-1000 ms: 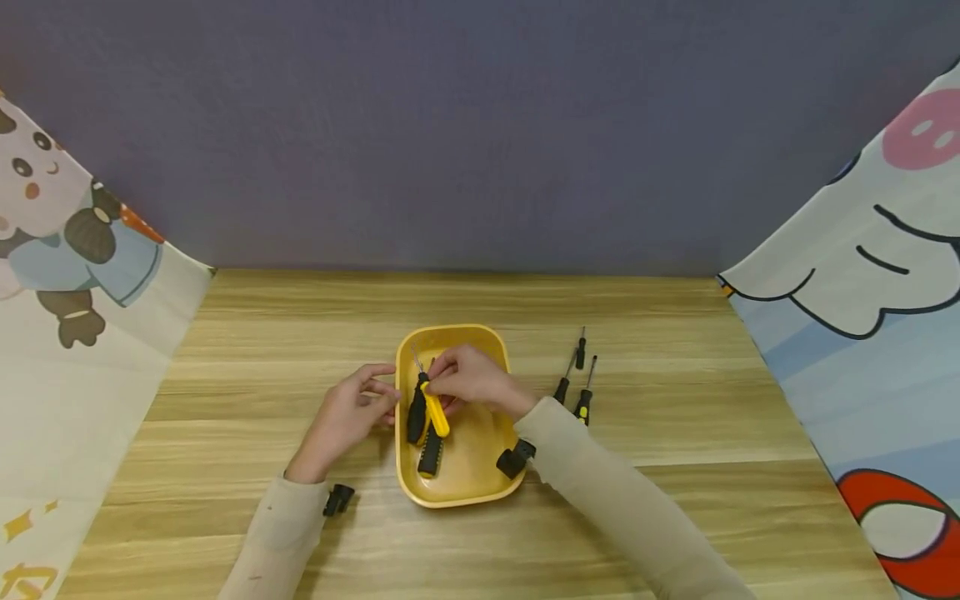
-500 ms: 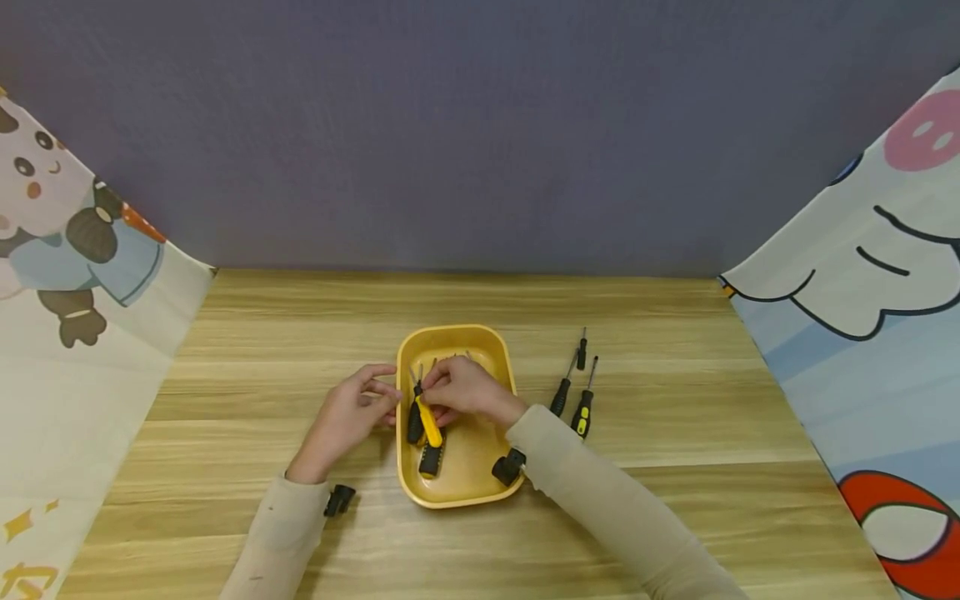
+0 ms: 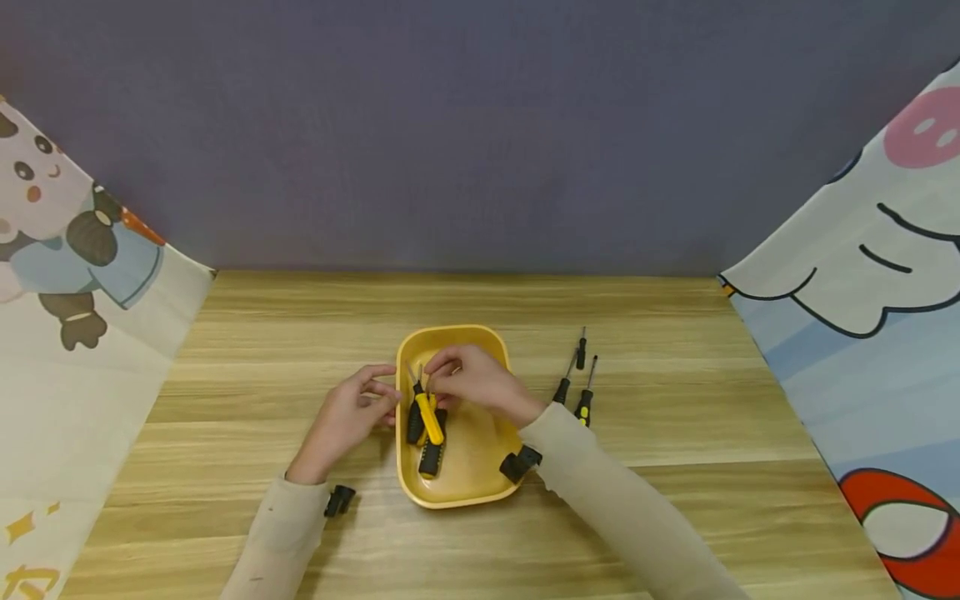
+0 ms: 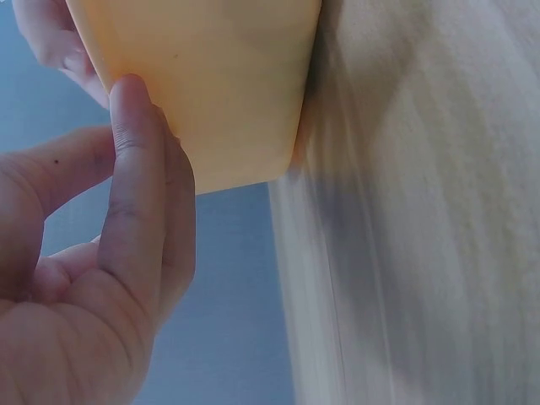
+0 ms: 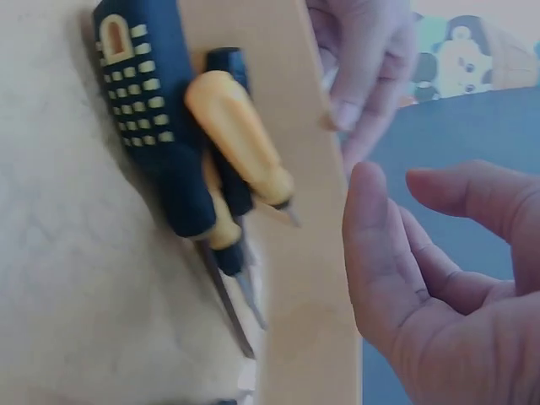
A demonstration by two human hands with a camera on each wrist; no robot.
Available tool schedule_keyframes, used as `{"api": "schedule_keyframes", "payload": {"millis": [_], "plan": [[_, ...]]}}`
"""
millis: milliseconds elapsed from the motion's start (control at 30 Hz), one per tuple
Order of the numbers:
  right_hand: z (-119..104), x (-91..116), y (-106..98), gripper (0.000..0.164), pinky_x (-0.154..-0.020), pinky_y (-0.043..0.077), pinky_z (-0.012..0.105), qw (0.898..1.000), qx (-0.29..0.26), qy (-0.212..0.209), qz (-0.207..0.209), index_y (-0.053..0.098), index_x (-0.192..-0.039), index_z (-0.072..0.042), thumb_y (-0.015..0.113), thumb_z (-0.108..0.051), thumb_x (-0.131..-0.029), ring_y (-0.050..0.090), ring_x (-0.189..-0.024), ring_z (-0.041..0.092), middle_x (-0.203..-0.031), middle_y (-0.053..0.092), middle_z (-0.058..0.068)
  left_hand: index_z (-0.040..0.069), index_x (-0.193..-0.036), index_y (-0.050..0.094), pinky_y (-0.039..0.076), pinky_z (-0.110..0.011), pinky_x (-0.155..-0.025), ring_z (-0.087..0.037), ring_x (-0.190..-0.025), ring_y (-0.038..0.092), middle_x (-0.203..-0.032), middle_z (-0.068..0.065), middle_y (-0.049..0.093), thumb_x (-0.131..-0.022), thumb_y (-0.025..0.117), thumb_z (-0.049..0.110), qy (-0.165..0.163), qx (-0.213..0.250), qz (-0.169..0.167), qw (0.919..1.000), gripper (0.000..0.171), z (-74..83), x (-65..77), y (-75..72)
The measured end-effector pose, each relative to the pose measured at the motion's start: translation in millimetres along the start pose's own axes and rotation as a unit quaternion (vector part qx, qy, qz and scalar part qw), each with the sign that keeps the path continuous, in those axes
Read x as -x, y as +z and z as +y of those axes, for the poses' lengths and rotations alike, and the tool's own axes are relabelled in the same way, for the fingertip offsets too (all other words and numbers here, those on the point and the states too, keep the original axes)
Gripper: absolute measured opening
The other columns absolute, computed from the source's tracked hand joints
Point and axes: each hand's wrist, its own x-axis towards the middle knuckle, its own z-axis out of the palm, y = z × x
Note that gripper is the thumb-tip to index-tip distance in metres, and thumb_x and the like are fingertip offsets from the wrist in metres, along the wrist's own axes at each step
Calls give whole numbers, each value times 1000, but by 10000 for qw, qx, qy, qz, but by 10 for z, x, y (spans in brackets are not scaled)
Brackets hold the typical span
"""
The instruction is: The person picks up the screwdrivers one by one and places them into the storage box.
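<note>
A yellow bin (image 3: 474,487) stands on the table with several screwdrivers gathered along its left side. On top of the pile lies a small yellow-handled screwdriver (image 3: 429,418), also seen in the right wrist view (image 5: 236,131). Beneath it is a thick black-handled screwdriver (image 3: 432,454), its handle dotted with yellow (image 5: 139,93). My right hand (image 3: 480,382) hovers over the bin beside the pile, thumb and fingertips apart, nothing between them (image 5: 439,270). At the bin's left rim, my left hand (image 3: 352,417) touches the outer wall with extended fingers (image 4: 135,186).
Right of the bin lie three more screwdrivers: a tiny black one (image 3: 581,354), a black one (image 3: 562,390) and a black-and-yellow one (image 3: 584,408). My right sleeve partly covers the latter two. A grey wall (image 3: 465,150) closes off the back of the table.
My right hand has let go of the small yellow screwdriver, which now rests on the pile in the bin. That hand has drawn slightly right. My left hand has stayed put.
</note>
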Motion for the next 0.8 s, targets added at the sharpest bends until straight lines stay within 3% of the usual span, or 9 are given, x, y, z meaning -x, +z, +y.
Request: {"api": "schedule_keyframes", "payload": {"millis": [233, 433, 633, 800], "plan": [[18, 322, -336, 25, -76, 54, 48, 9988, -313, -284, 241, 57, -111, 2, 60, -5, -87, 60, -87, 40, -100, 59, 24, 9, -127, 49, 58, -36, -63, -26, -71, 65, -96, -12, 61, -88, 64, 14, -65, -104, 37, 9999, 41, 12, 8, 6], [270, 653, -788, 31, -78, 53, 49, 9953, -477, -330, 776, 53, -116, 6, 61, -7, -89, 57, -91, 45, -104, 56, 27, 7, -127, 50, 58, -36, -64, -27, -72, 65, -96, -14, 61, -88, 63, 14, -30, -91, 28, 10000, 41, 18, 8, 0], [603, 949, -1147, 33, -78, 53, 49, 9900, -492, -94, 1315, 51, -118, 6, 59, -9, -90, 56, -91, 47, -109, 51, 32, 9, -127, 49, 58, -36, -63, -24, -70, 65, -96, -12, 61, -88, 63, 15, -75, -174, 22, 9998, 41, 9, 11, -8], [836, 1113, -1301, 37, -77, 55, 43, 9841, -536, 195, 1684, 46, -121, 13, 57, -6, -91, 59, -89, 41, -108, 51, 33, 8, -127, 49, 58, -37, -63, -22, -69, 65, -96, -13, 61, -89, 63, 14, -27, -176, 47, 9998, 41, 17, 17, -9]]}}
